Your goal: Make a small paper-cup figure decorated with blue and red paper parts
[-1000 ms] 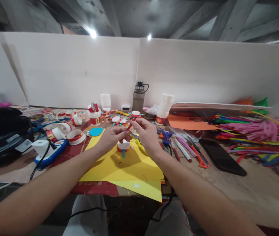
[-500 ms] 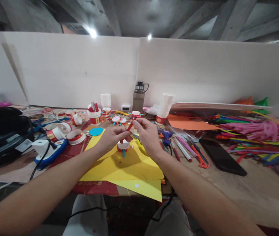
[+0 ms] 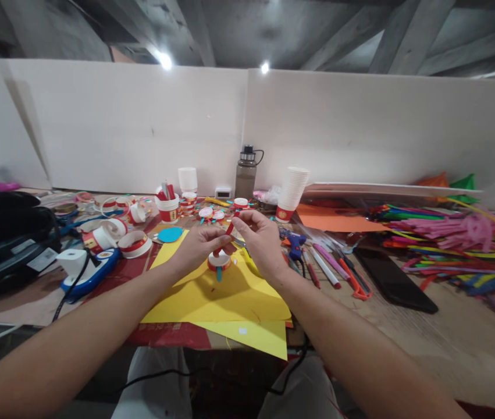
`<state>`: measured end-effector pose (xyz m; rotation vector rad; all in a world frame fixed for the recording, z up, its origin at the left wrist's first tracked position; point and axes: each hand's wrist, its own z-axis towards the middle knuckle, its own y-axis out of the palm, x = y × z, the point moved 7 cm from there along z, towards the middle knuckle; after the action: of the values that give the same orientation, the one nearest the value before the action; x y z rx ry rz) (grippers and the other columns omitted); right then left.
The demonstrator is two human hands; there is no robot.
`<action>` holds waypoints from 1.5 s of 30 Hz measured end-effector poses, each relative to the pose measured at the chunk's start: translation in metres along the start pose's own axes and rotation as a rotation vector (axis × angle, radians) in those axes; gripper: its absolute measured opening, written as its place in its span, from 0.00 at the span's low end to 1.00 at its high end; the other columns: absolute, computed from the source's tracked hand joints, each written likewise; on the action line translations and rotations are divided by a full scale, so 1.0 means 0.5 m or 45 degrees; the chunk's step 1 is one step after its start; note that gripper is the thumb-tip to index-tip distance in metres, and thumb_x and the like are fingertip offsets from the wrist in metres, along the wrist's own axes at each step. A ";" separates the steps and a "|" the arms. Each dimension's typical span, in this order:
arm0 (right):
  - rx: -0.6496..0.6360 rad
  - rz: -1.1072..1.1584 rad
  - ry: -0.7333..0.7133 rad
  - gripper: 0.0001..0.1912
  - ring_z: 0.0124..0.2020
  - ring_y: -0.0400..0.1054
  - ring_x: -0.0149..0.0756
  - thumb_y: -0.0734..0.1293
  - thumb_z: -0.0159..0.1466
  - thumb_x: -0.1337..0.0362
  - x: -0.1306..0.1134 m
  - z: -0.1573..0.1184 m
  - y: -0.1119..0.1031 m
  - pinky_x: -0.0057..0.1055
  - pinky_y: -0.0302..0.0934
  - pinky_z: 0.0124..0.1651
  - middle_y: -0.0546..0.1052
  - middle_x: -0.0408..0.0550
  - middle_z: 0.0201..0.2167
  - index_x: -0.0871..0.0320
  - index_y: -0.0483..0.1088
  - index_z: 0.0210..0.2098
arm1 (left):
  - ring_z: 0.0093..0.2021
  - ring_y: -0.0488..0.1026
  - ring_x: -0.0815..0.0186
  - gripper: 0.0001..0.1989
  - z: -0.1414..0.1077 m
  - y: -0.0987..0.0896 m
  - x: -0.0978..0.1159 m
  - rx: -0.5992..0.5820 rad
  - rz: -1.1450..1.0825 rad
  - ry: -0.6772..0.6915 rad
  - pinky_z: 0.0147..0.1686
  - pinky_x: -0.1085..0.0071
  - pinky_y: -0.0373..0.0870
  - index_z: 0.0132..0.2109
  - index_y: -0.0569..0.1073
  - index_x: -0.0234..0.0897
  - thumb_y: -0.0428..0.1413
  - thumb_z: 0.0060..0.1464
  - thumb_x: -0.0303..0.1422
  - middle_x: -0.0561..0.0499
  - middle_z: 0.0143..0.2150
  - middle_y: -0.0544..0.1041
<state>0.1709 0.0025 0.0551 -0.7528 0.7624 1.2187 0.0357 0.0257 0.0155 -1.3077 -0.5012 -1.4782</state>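
A small red strip (image 3: 230, 228) is pinched between both hands above yellow paper (image 3: 212, 299). My left hand (image 3: 203, 244) has its thumb and fingers closed on the strip's lower part. Fingers of my right hand (image 3: 256, 233) close on its upper end. Just below the hands, a white and red paper ring (image 3: 220, 261) with a teal tab sits on the yellow paper. Yellow-handled scissors (image 3: 250, 262) lie beside it, partly hidden by my right hand.
Behind stand a bottle (image 3: 246, 174), stacked paper cups (image 3: 291, 195) and a cup of markers (image 3: 168, 208). A blue glue gun (image 3: 295, 244), pens and a phone (image 3: 395, 279) lie right. Cut cup rings (image 3: 135, 244) and a power strip (image 3: 92, 273) are left.
Both hands have hardly moved; the fingers of my right hand and the upper end of the red strip have shifted slightly to the left.
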 end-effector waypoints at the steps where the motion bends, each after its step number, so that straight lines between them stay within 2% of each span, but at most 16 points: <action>1: 0.000 0.000 0.001 0.09 0.28 0.66 0.31 0.68 0.58 0.57 0.001 0.000 0.000 0.29 0.60 0.33 0.76 0.44 0.30 0.58 0.72 0.31 | 0.26 0.68 0.71 0.19 0.000 0.000 0.001 -0.002 -0.001 0.000 0.28 0.74 0.66 0.31 0.79 0.33 0.56 0.56 0.46 0.46 0.31 0.80; 24: 0.002 0.085 0.001 0.10 0.29 0.65 0.29 0.68 0.59 0.58 0.005 0.000 0.000 0.27 0.58 0.34 0.74 0.42 0.28 0.59 0.71 0.30 | 0.26 0.70 0.72 0.15 -0.002 0.004 0.009 -0.016 -0.042 -0.026 0.27 0.76 0.65 0.32 0.79 0.33 0.58 0.56 0.42 0.49 0.29 0.79; 31: -0.030 0.087 0.009 0.09 0.27 0.65 0.29 0.68 0.59 0.59 0.007 -0.005 0.007 0.26 0.59 0.32 0.74 0.42 0.27 0.59 0.71 0.30 | 0.30 0.72 0.70 0.14 -0.004 0.009 0.007 -0.066 -0.132 -0.002 0.32 0.75 0.66 0.35 0.79 0.34 0.58 0.55 0.42 0.48 0.33 0.80; 35: -0.077 0.120 0.048 0.09 0.26 0.66 0.29 0.68 0.58 0.59 0.008 -0.010 0.015 0.26 0.60 0.30 0.74 0.42 0.26 0.59 0.71 0.30 | 0.30 0.72 0.70 0.16 -0.004 0.005 0.010 -0.026 -0.148 0.016 0.33 0.75 0.67 0.32 0.79 0.33 0.58 0.56 0.43 0.48 0.31 0.80; 41: -0.098 0.124 0.038 0.09 0.27 0.66 0.29 0.68 0.58 0.59 0.007 -0.010 0.021 0.26 0.61 0.31 0.73 0.42 0.26 0.59 0.70 0.29 | 0.30 0.73 0.69 0.16 -0.003 0.003 0.008 0.003 -0.175 0.026 0.33 0.74 0.67 0.33 0.79 0.33 0.58 0.55 0.44 0.48 0.31 0.80; 45: -0.123 0.118 0.028 0.08 0.27 0.65 0.29 0.67 0.59 0.59 0.010 -0.012 0.026 0.26 0.60 0.31 0.73 0.43 0.26 0.59 0.70 0.29 | 0.27 0.70 0.70 0.17 0.000 0.000 -0.001 0.027 -0.198 0.013 0.30 0.74 0.65 0.31 0.78 0.33 0.58 0.55 0.44 0.47 0.30 0.80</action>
<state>0.1583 0.0025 0.0466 -0.8188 0.7675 1.3401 0.0358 0.0260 0.0151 -1.2674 -0.6218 -1.6024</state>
